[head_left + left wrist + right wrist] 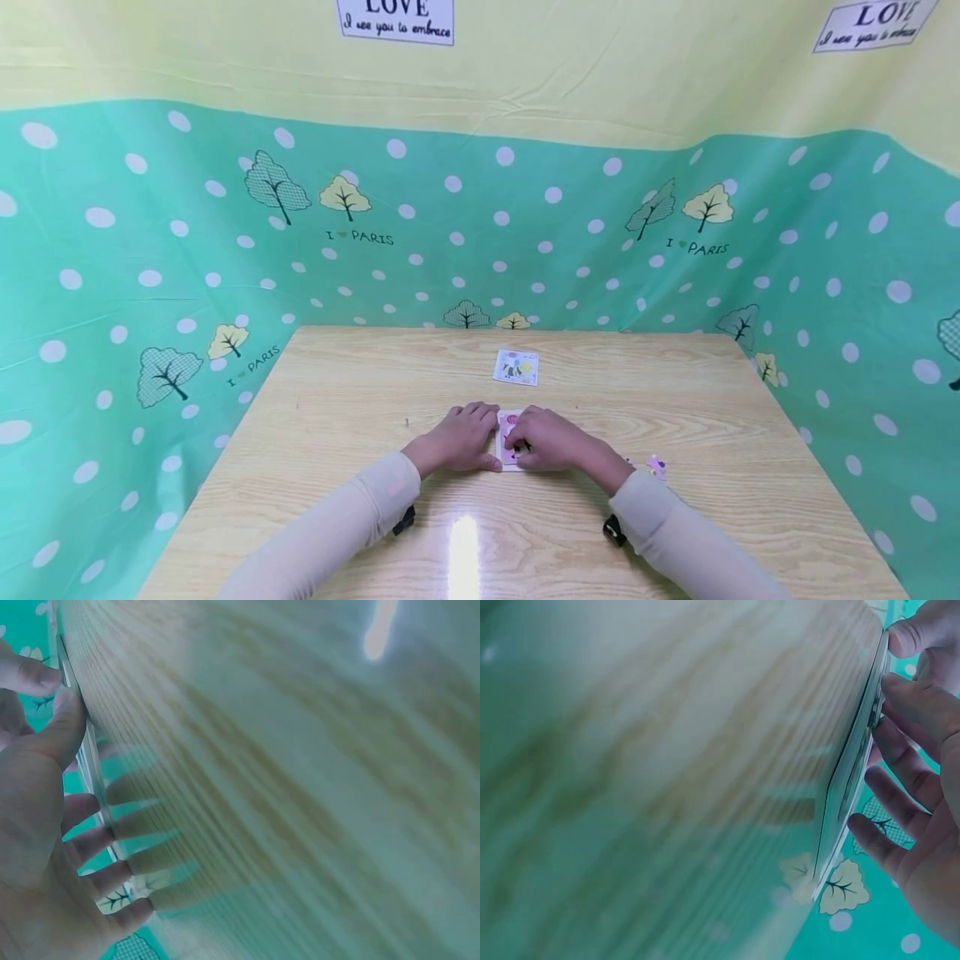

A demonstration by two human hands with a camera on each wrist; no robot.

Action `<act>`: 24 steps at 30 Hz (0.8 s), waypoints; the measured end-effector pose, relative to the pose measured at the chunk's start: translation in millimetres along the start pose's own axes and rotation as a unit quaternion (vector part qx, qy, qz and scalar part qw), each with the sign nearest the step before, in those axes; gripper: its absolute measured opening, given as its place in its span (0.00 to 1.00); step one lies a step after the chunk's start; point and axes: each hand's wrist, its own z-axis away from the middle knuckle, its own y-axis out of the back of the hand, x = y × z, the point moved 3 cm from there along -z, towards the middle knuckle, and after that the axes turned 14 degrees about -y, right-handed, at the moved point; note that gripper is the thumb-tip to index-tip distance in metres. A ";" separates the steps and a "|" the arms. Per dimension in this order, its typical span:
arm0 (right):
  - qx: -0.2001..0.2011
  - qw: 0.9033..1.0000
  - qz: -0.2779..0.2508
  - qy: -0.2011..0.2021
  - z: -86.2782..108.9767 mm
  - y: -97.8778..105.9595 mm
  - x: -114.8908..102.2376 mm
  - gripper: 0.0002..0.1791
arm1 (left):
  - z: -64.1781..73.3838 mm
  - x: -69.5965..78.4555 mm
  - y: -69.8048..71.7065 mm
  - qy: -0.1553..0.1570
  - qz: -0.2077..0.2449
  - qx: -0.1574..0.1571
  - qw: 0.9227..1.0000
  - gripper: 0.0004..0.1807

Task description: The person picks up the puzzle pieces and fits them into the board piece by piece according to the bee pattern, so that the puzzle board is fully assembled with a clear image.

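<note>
A white-edged picture card point(510, 417) with a pink and red print lies on the table between both hands. My left hand point(465, 437) rests on the table at the card's left side, its thumb by the near corner and its fingers stretched toward the far corner. Over the card's right part, my right hand point(553, 437) bends its thumb and index finger toward each other around a small pink and dark piece point(515, 453). That piece is mostly hidden by the fingers. In the right wrist view the right thumb point(907, 694) is low at the thin card's edge.
A second card point(516, 367) with a yellow bee-like picture lies farther back. Pink and purple pieces point(656, 467) lie beside the right forearm, partly hidden by it. The wooden table point(360, 367) meets a green dotted cloth point(420, 225) at the back and sides.
</note>
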 end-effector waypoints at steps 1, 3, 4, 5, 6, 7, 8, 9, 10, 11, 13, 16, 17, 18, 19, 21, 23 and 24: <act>0.002 1.000 0.001 0.002 -0.1 0.6 -0.9 0.12 | 0.2 0.0 0.1 -0.001 -0.001 0.000 1.000 0.42; 0.005 1.000 0.004 0.004 -0.8 1.3 -2.3 0.11 | 0.4 0.3 0.8 -0.002 -0.002 0.001 1.000 0.42; 0.006 1.000 0.006 0.005 -1.1 1.4 -2.8 0.10 | 0.5 0.4 1.1 -0.002 -0.002 0.001 1.000 0.42; 0.007 1.000 0.008 0.005 -1.3 1.5 -3.1 0.10 | 0.6 0.6 1.4 -0.002 -0.001 0.001 1.000 0.42; 0.008 1.000 0.009 0.005 -1.7 1.4 -3.3 0.10 | 0.7 0.8 1.8 -0.002 0.000 0.001 1.000 0.42; 0.008 1.000 0.010 0.007 -2.1 1.2 -3.5 0.09 | 0.7 0.7 2.0 -0.001 0.001 0.001 1.000 0.42; 0.008 1.000 0.011 0.008 -2.3 0.9 -3.6 0.08 | 0.8 0.8 2.2 -0.001 0.002 0.001 1.000 0.42; 0.007 1.000 0.011 0.009 -2.2 0.9 -4.0 0.08 | 0.8 0.8 2.3 0.000 0.002 0.000 1.000 0.42; 0.007 1.000 0.012 0.012 -2.4 0.6 -4.2 0.07 | 0.8 0.9 2.4 0.000 0.003 0.001 1.000 0.42; 0.007 1.000 0.013 0.015 -2.3 0.3 -4.6 0.06 | 0.8 0.9 2.3 0.000 0.003 0.001 1.000 0.42; 0.008 1.000 0.017 0.020 -2.3 -0.4 -5.1 0.05 | 0.8 0.9 2.0 0.001 0.002 0.000 1.000 0.41; 0.010 0.999 0.023 0.022 -2.5 -1.4 -4.9 0.04 | 0.8 1.0 1.4 0.000 0.000 0.000 1.000 0.41; 0.011 0.999 0.023 0.023 -2.6 -1.7 -4.8 0.04 | 0.9 1.0 1.3 0.000 -0.001 -0.001 1.000 0.41; 0.011 0.999 0.021 0.022 -2.6 -1.9 -4.6 0.04 | 0.9 1.0 1.4 0.000 -0.002 0.000 1.000 0.41; 0.012 1.000 0.019 0.022 -2.6 -1.8 -4.5 0.04 | 0.9 0.9 1.5 0.000 -0.002 0.000 1.000 0.42; 0.012 1.000 0.015 0.023 -2.3 -1.4 -4.5 0.04 | 0.8 0.9 1.9 -0.001 -0.002 0.001 1.000 0.42; 0.011 1.000 0.013 0.025 -1.9 -1.0 -4.7 0.04 | 0.6 0.9 2.2 -0.002 -0.003 0.001 1.000 0.42; 0.010 1.000 0.013 0.026 -1.8 -0.9 -4.6 0.04 | 0.4 0.9 2.2 -0.002 -0.002 0.001 1.000 0.42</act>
